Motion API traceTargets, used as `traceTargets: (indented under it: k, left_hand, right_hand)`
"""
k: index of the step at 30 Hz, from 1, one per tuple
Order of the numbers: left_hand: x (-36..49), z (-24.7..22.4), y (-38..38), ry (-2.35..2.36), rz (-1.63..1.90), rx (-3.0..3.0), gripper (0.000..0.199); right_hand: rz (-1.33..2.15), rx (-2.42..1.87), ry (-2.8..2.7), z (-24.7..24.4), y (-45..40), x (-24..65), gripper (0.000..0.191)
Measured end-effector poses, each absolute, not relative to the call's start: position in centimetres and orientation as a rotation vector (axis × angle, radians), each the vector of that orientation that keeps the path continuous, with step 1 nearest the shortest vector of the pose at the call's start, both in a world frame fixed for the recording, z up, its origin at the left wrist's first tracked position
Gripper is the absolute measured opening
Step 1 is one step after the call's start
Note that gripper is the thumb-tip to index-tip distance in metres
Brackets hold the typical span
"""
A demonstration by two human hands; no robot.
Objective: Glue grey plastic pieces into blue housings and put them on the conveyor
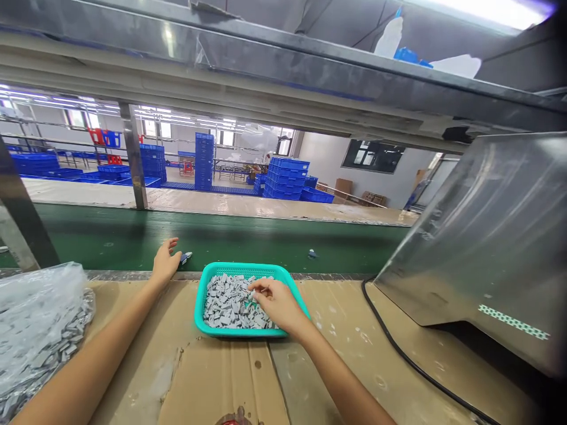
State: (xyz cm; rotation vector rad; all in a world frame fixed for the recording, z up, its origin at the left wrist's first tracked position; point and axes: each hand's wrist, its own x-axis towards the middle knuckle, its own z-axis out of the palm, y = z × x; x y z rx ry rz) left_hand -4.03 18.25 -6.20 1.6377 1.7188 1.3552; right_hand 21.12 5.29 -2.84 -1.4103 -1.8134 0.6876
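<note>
My left hand (166, 260) is over the near edge of the green conveyor belt (248, 239), fingers apart and holding nothing. Right beside its thumb lies a small dark-blue and white part (186, 257). A turquoise plastic basket (199, 307) stands in front of me, filled with small grey plastic pieces (228, 302). Over the basket's right half, my right hand (275, 302) has thumb and forefinger brought together in a pinch at the pieces. What sits between those fingertips is too small to make out. Another small blue and white part (312, 254) rests on the belt farther right.
A clear plastic bag of grey pieces (44, 330) lies at the left. Cardboard (221, 372) covers the bench. To the right stand a sheet-metal housing (478, 236) and a black cable (394, 345). A metal shelf (266, 65) crosses overhead; blue crates (286, 177) are stacked beyond the belt.
</note>
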Motion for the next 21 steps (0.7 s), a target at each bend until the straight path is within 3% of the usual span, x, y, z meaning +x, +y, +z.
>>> traceTargets:
  k: [6,10,21]
  left_hand:
    - [0.8,-2.1,14.3,1.447,1.319,1.923,0.029]
    - [5.6,-0.7,10.1,0.940,0.947,2.210,0.020]
    - [6.8,-2.3,9.9,0.748,0.800,1.578,0.024]
  right_hand:
    - [0.885,-1.308,-1.590,-3.0,5.7,21.4,0.019]
    - [0.945,-1.263,-1.500,-2.9,5.9,21.5,0.014]
    - [0.675,-1.210,-1.539,-2.8,5.4,21.2,0.003]
